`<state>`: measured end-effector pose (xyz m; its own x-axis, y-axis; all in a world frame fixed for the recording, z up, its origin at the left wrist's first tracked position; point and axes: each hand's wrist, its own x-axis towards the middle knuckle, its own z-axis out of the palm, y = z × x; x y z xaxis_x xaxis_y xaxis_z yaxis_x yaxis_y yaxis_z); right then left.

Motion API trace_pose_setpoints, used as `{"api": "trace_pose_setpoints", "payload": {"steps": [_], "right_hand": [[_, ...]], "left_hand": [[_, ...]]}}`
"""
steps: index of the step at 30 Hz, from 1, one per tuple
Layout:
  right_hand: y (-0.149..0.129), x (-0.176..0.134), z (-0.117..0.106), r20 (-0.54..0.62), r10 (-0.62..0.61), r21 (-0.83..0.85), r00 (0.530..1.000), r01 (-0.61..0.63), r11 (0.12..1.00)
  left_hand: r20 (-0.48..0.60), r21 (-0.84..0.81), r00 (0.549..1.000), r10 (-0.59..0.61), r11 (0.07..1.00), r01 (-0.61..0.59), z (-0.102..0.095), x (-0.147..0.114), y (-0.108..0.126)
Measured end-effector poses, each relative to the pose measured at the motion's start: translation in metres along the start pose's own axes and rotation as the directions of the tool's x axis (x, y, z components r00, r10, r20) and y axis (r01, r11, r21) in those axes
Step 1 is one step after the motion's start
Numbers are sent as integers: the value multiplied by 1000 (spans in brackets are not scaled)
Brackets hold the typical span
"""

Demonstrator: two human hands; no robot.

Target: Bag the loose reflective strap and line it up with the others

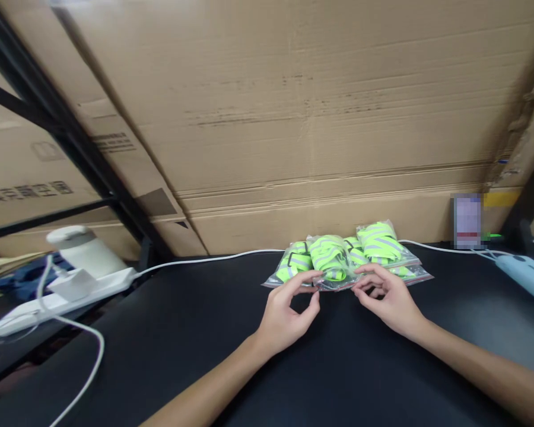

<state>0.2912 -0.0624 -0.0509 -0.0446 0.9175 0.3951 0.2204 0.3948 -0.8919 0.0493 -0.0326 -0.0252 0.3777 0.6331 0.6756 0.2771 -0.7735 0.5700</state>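
The clear plastic bags point(333, 264) of bright yellow-green straps with silver stripes point(327, 246) sit on the far middle of the smooth black bench point(160, 344). The left hand point(285, 316) is curled, finger and thumb apart; I can't tell if the right hand point(390, 299) pinches a bag. The bags overlap and look slippery, so one tug could make others slide.

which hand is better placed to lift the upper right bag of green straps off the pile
Probably the right hand: its fingertips are at the front of the pile, nearer to the upper right bag, while the left hand is farther left, near the middle bag.
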Motion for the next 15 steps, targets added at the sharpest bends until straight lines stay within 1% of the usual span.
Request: {"api": "trace_pose_setpoints", "payload": {"steps": [3, 5, 7, 10, 12, 15], "right_hand": [[6, 3, -7, -3, -96, -170, 995, 94, 981], [10, 5, -12, 22, -178, -283, 984, 177, 943], [11, 7, -16, 44, -262, -357, 964, 260, 897], [12, 8, -19, 66, -342, -405, 937, 338, 849], [12, 9, -19, 77, -364, -419, 928, 362, 833], [13, 9, -19, 82, -379, -428, 922, 376, 822]], "left_hand": [[-12, 65, 995, 101, 993, -100, -1, 1, -4], [-5, 105, 987, 162, 981, -161, -2, 2, -8], [12, 135, 973, 230, 964, -230, -5, 3, -11], [51, 159, 949, 311, 936, -315, -11, 5, -15], [70, 183, 942, 328, 924, -336, -14, 6, -16], [61, 219, 940, 335, 915, -340, -16, 7, -16]]}}
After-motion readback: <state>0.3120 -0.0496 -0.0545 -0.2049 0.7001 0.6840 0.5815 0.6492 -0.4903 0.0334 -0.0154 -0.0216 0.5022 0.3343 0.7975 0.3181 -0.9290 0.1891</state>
